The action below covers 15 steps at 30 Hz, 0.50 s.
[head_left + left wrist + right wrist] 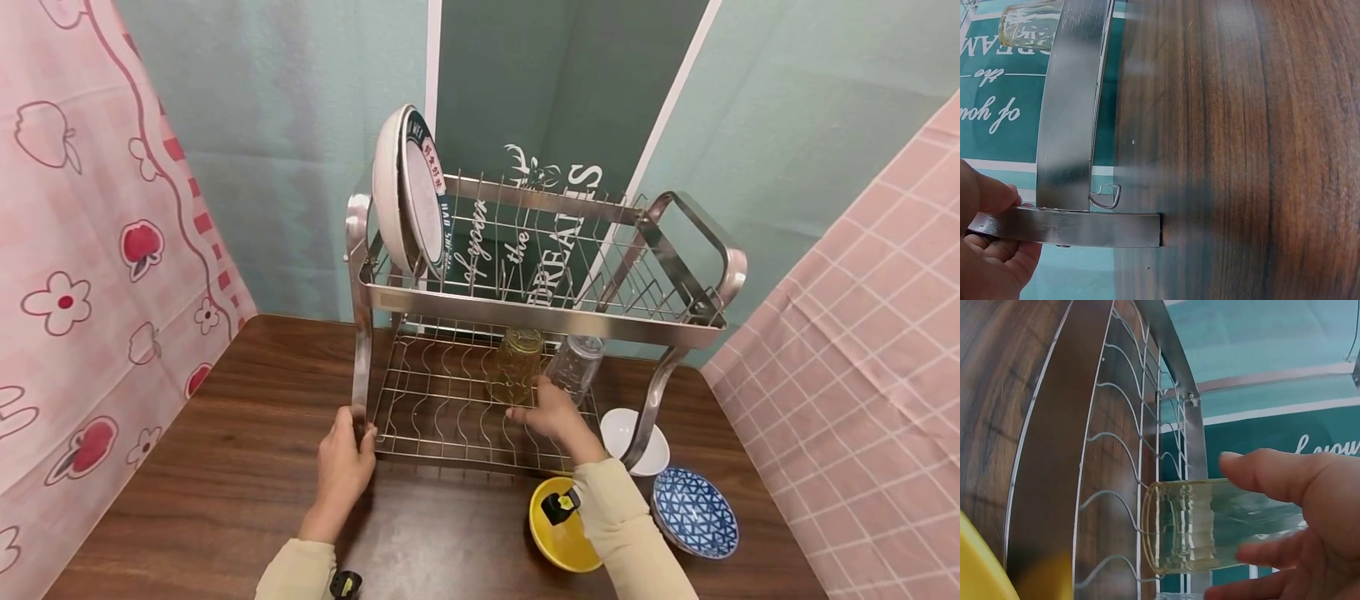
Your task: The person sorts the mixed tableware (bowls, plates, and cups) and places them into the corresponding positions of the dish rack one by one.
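Note:
A two-tier metal dish rack point(540, 315) stands on the wooden table. My left hand point(345, 462) grips its front left leg point(1072, 226), thumb on one side and fingers curled round the other. My right hand point(553, 417) reaches into the lower tier, beside a yellow-tinted glass point(516, 367) standing upside down. In the right wrist view, thumb and fingers point(1272, 550) are spread apart about that glass point(1197, 528); firm contact cannot be made out. A clear glass point(581, 362) stands just right of it, partly behind the hand.
Two large bowls point(390, 183) lean upright at the upper tier's left end. On the table, a white bowl point(633, 437) lies by the right leg, a blue-patterned bowl point(696, 512) nearer the front, and a yellow bowl point(551, 537) under my right forearm. Curtains hang behind and at both sides.

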{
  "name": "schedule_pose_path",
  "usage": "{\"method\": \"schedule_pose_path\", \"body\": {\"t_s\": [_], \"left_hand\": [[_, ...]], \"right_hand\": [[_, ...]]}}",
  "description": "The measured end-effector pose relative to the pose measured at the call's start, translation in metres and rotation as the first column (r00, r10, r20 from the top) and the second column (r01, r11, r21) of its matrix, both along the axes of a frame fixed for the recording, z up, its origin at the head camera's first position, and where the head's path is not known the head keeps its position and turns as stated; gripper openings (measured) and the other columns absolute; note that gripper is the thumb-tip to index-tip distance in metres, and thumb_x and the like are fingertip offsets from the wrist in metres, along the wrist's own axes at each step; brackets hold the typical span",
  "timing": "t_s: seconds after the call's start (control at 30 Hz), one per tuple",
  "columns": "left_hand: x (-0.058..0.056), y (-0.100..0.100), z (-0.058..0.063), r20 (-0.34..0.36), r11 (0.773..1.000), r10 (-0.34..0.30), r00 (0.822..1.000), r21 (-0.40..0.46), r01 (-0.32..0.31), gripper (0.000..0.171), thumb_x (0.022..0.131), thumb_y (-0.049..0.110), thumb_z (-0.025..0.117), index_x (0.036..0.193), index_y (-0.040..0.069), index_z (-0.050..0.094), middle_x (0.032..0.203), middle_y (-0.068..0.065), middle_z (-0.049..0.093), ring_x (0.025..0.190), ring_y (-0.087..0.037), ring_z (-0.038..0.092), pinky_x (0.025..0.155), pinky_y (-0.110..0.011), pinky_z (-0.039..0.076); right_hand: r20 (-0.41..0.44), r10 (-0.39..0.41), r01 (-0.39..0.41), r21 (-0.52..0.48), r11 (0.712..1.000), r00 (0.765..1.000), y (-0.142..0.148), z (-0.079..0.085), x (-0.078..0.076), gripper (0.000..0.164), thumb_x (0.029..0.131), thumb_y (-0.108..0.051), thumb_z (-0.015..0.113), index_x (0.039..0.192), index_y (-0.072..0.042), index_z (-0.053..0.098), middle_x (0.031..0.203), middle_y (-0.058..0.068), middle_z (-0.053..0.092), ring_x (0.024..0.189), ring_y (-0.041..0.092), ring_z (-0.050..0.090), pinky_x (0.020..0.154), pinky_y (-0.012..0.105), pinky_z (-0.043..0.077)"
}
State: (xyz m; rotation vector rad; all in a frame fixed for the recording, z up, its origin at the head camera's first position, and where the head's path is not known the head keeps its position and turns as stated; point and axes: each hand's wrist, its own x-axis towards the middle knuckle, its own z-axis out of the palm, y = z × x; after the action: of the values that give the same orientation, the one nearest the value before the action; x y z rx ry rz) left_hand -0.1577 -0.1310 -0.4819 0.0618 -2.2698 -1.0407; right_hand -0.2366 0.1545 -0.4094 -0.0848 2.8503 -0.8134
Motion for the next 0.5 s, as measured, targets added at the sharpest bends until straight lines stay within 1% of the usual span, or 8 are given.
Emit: {"method": "schedule_pose_path", "body": {"t_s": [0.1,0.23,0.37,0.5], "left_hand": [[-0.001,0.001,-0.001,-0.028,1.000,-0.001,1.000,-0.007,0.001,0.031,0.075,-0.005,0.069,0.100,0.000,0.051,0.081,-0.019,0.059,0.070,-0.044,0.058,0.060,-0.054,0.043],[-0.001,0.001,-0.003,-0.045,1.000,0.005,0.999,-0.015,-0.006,0.030,0.074,-0.006,0.068,0.099,0.000,0.051,0.079,-0.017,0.059,0.068,-0.042,0.058,0.059,-0.054,0.043],[-0.001,0.001,-0.004,-0.052,1.000,0.006,0.999,-0.021,-0.007,0.031,0.073,-0.008,0.068,0.098,-0.001,0.051,0.078,-0.016,0.058,0.068,-0.042,0.058,0.058,-0.054,0.042],[-0.001,0.001,-0.004,-0.055,1.000,0.003,0.999,-0.025,-0.004,0.031,0.073,-0.009,0.068,0.097,-0.001,0.051,0.078,-0.015,0.058,0.067,-0.042,0.058,0.058,-0.054,0.042]], "right_hand": [[0.022,0.057,-0.058,0.076,0.995,0.998,0.002,0.003,0.006,0.076,0.080,-0.032,0.072,0.134,0.009,0.038,0.126,0.030,0.048,0.117,0.046,0.043,0.091,0.053,0.038],[0.023,0.109,-0.112,0.144,0.983,0.994,0.003,0.008,0.014,0.073,0.079,-0.034,0.073,0.133,0.006,0.044,0.123,0.026,0.052,0.113,0.044,0.048,0.090,0.052,0.040],[0.009,0.150,-0.149,0.193,0.970,0.989,0.001,0.012,0.024,0.070,0.077,-0.036,0.073,0.130,0.003,0.048,0.116,0.024,0.056,0.107,0.040,0.052,0.087,0.050,0.042],[-0.003,0.182,-0.177,0.227,0.958,0.983,0.001,0.015,0.033,0.069,0.076,-0.037,0.074,0.127,0.003,0.050,0.115,0.021,0.057,0.106,0.038,0.053,0.085,0.049,0.043]]}}
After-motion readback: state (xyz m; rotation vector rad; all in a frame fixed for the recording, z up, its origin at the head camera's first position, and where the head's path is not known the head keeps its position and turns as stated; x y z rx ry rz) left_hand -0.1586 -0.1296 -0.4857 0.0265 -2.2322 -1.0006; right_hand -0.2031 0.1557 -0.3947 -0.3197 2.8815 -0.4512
